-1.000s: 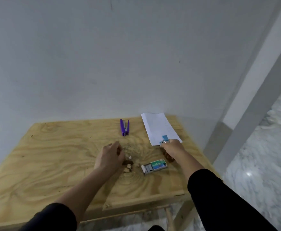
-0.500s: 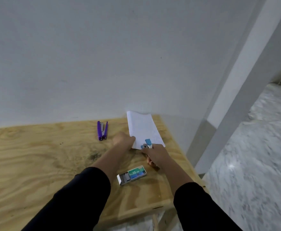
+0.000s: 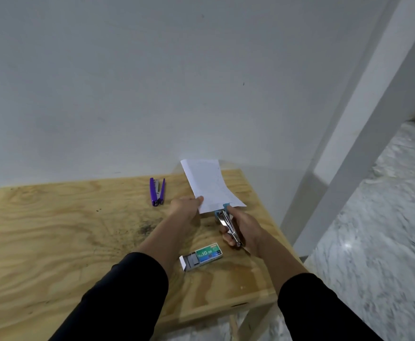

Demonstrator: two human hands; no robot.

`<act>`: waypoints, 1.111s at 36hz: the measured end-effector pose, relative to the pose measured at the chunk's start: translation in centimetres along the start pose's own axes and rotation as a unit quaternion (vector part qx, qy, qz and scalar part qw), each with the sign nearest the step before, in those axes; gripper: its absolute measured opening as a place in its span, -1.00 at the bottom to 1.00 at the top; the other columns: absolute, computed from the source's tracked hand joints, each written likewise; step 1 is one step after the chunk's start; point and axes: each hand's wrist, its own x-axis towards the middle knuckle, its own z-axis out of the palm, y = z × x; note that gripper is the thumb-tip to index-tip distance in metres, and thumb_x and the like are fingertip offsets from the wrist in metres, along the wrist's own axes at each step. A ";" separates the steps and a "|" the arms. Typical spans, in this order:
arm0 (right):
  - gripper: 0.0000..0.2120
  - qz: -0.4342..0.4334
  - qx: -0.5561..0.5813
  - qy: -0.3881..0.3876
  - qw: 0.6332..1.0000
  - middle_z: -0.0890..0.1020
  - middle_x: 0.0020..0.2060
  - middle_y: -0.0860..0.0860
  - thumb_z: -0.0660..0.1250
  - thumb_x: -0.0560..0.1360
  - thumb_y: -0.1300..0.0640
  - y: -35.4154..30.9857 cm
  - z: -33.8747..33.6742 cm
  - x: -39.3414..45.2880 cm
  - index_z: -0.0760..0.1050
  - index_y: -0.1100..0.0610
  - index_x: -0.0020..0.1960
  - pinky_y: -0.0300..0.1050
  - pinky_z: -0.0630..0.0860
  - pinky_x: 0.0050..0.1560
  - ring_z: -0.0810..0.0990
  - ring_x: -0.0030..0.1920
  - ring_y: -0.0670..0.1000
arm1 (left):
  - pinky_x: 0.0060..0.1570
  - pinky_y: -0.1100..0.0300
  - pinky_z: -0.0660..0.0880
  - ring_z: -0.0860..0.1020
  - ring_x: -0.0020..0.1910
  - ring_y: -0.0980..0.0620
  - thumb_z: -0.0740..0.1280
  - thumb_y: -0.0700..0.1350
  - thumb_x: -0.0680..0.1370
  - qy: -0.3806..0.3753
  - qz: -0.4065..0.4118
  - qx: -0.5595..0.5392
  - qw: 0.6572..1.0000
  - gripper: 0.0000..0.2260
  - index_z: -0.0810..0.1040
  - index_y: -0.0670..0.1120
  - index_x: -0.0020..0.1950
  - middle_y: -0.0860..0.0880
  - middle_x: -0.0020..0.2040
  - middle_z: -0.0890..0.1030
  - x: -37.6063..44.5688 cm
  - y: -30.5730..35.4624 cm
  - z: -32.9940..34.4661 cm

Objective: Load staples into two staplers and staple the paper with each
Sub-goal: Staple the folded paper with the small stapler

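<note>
My left hand [image 3: 185, 208] pinches the near left corner of the white paper [image 3: 209, 184] and holds it tilted up off the plywood table [image 3: 54, 232]. My right hand [image 3: 243, 228] grips a small blue and metal stapler [image 3: 228, 223], whose jaws sit at the paper's near edge. A purple stapler [image 3: 156, 191] lies hinged open on the table, to the left of the paper. A green and blue box of staples [image 3: 201, 257] lies near me between my forearms, its left flap open with grey staples showing.
The table stands against a white wall, and its right edge [image 3: 270, 225] runs close to my right hand. Beyond that edge are a white pillar [image 3: 354, 124] and marble floor [image 3: 378, 230]. A dark smudge [image 3: 145, 228] marks the tabletop's middle.
My left hand moved from the table's middle to the paper, took its near corner and lifted it. My right hand brought the blue stapler's jaws to the paper's edge. The view shifted right.
</note>
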 end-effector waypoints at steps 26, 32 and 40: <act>-0.67 -0.010 0.028 -0.009 1.000 0.67 -0.27 0.09 0.21 0.57 -0.02 -0.6 1.2 0.7 0.54 0.25 -0.01 -0.16 0.63 -0.37 0.69 -0.30 0.03 | -0.09 0.17 0.45 0.53 -0.03 -0.02 0.41 0.05 0.48 -0.005 -0.011 -0.003 1.000 -0.74 0.61 -0.03 0.10 -0.04 0.03 0.61 -0.2 -0.2 0.4; -0.65 -0.007 0.046 -0.023 0.999 0.62 -0.28 0.11 0.20 0.58 -0.03 -0.6 1.0 0.6 0.54 0.27 -0.05 -0.17 0.62 -0.38 0.65 -0.36 0.02 | -0.07 0.20 0.41 0.48 -0.05 0.00 0.39 0.03 0.50 -0.002 0.008 0.002 1.000 -0.71 0.59 -0.06 0.17 -0.05 0.13 0.60 0.1 -0.4 0.5; -0.63 0.002 0.083 -0.024 0.996 0.61 -0.30 0.13 0.20 0.58 -0.02 -0.2 0.6 0.8 0.53 0.31 0.00 -0.16 0.63 -0.35 0.64 -0.39 0.01 | -0.04 0.22 0.42 0.47 -0.04 0.01 0.40 0.01 0.50 0.010 0.015 -0.007 1.000 -0.71 0.59 -0.08 0.17 -0.07 0.18 0.60 0.1 -0.6 0.6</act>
